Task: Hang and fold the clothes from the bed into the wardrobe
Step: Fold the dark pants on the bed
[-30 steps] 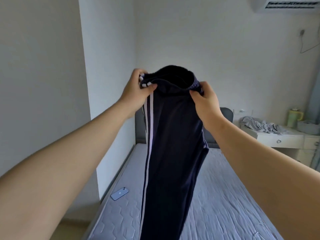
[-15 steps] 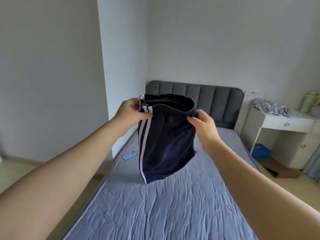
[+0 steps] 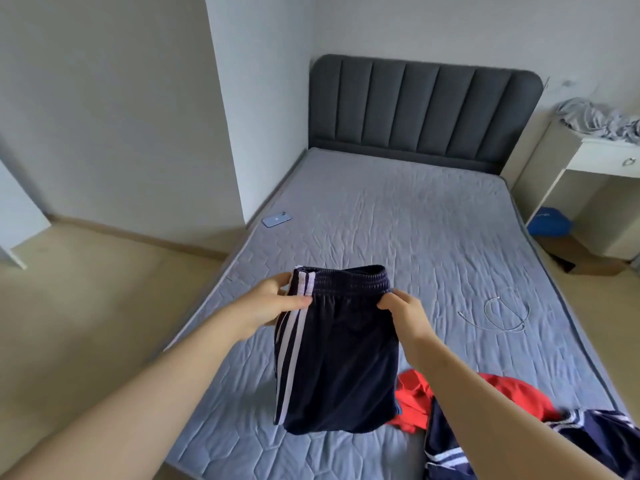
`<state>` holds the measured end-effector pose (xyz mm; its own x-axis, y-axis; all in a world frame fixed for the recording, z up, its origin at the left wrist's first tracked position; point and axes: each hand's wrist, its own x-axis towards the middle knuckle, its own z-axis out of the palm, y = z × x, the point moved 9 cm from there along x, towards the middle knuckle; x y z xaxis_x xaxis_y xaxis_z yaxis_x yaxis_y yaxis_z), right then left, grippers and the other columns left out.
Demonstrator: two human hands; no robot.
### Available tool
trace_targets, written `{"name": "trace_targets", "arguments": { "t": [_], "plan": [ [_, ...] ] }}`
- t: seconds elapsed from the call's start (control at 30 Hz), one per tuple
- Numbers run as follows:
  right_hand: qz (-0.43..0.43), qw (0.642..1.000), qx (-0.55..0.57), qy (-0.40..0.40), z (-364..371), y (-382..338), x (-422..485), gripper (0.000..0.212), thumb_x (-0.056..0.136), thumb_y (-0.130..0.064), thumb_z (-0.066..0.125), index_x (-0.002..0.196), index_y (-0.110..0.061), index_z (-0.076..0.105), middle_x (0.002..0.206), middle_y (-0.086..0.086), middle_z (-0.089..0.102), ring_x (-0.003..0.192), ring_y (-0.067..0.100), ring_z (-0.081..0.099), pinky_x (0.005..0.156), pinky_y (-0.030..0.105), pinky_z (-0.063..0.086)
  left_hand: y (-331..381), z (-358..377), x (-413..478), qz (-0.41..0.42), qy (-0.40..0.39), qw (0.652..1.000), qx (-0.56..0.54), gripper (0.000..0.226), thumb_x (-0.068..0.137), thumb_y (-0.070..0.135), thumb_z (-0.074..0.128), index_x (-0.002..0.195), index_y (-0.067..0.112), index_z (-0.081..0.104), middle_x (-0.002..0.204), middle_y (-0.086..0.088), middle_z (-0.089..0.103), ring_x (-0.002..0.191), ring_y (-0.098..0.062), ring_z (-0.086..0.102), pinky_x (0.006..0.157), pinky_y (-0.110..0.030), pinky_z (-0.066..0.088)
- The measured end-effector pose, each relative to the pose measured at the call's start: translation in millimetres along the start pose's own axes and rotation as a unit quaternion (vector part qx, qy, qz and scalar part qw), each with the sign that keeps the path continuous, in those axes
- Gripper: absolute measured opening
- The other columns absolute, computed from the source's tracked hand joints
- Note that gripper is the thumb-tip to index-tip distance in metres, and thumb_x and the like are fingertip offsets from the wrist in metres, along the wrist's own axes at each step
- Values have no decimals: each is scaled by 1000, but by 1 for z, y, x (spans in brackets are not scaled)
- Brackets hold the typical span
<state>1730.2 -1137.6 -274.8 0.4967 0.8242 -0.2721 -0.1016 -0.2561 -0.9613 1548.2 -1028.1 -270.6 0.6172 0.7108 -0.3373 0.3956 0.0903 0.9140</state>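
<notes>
Folded navy trousers (image 3: 341, 358) with white side stripes hang low over the bed (image 3: 398, 216), waistband on top. My left hand (image 3: 273, 304) pinches the striped left end of the waistband. My right hand (image 3: 403, 311) pinches its right end. A red garment (image 3: 414, 398) lies on the mattress under my right forearm. Another navy garment (image 3: 588, 441) with white stripes lies at the lower right, partly hidden by that arm.
A blue phone (image 3: 276, 220) lies at the bed's left edge. A white cable (image 3: 498, 311) is coiled on the mattress to the right. The grey headboard (image 3: 422, 109) stands at the far end. A white desk (image 3: 602, 157) with grey cloth (image 3: 595, 117) stands on the right, and a blue bag (image 3: 549, 225) beneath it.
Both hands have brought the trousers down from head height to just above the mattress. The view has tilted down, showing the red and navy garments.
</notes>
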Motion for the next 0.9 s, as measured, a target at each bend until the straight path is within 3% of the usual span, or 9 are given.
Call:
{"name": "trace_targets", "arguments": {
  "t": [0.1, 0.2, 0.27, 0.37, 0.47, 0.57, 0.67, 0.8, 0.9],
  "plan": [
    [62, 998, -23, 14, 4, 60, 17, 13, 79, -2, 49, 70, -10, 53, 69, 6, 51, 67, 18, 47, 60, 29, 37, -48, 7, 21, -40, 7, 999, 18, 27, 87, 20, 64, 105, 37, 53, 109, 9, 62, 104, -11, 58, 90, -30, 45],
    [119, 991, -52, 38, 9, 114, 39, 8, 77, -5, 54, 69, -7, 57, 70, 8, 54, 71, 19, 49, 68, 32, 38, -90, 10, 50, -67, 14, 997, 25, 22, 87, 18, 63, 93, 36, 53, 97, 17, 59, 94, -3, 54, 76, -16, 41],
    [140, 986, -75, 56, 13, 139, 60, 10, 76, -8, 56, 73, 1, 58, 72, 9, 56, 73, 20, 51, 71, 33, 40, -115, 7, 75, -94, 26, 995, 37, 16, 87, 18, 63, 95, 30, 56, 100, 9, 62, 96, -8, 57, 75, -16, 41],
    [139, 973, -153, 103, 15, 154, 95, 20, 78, -15, 56, 62, -4, 51, 81, 6, 52, 70, 20, 50, 65, 29, 38, -143, -3, 116, -136, 49, 986, 85, 12, 87, 28, 62, 98, 25, 58, 108, 1, 63, 98, -16, 57, 82, -26, 42],
    [145, 946, -244, 155, 18, 165, 141, 24, 81, -22, 52, 59, -15, 45, 84, 2, 44, 61, 18, 47, 53, 28, 33, -162, -15, 174, -150, 60, 967, 197, 30, 86, 42, 59, 110, 25, 58, 110, -1, 62, 98, -20, 57, 77, -26, 42],
    [172, 940, -235, 176, 21, 181, 195, 15, 85, -20, 48, 81, -8, 56, 71, 4, 54, 61, 20, 50, 54, 29, 39, -172, -19, 237, -140, 56, 967, 207, 35, 87, 41, 59, 117, 24, 55, 114, 1, 62, 95, -18, 57, 75, -26, 42],
    [164, 946, -204, 192, 25, 188, 246, 19, 89, -17, 45, 96, -6, 58, 84, 9, 64, 82, 31, 59, 73, 36, 48, -185, -15, 288, -129, 69, 982, 122, 27, 88, 31, 59, 112, 21, 54, 110, -1, 63, 94, -22, 60, 82, -33, 49],
    [225, 947, -185, 138, 37, 247, 272, 55, 91, -19, 42, 143, -26, 24, 85, -9, 52, 69, 16, 52, 58, 28, 41, -239, 4, 328, -140, 51, 967, 208, 62, 89, 23, 58, 140, 18, 25, 129, -1, 41, 111, -24, 47, 85, -29, 37],
    [269, 925, -260, 63, 48, 311, 257, 68, 89, -16, 40, 147, -34, 10, 126, 6, 54, 87, 25, 54, 77, 35, 45, -301, 35, 323, -147, -30, 946, 288, 67, 91, 20, 52, 146, 22, 13, 149, -4, 23, 126, -26, 40, 98, -36, 40]
  ]
}}
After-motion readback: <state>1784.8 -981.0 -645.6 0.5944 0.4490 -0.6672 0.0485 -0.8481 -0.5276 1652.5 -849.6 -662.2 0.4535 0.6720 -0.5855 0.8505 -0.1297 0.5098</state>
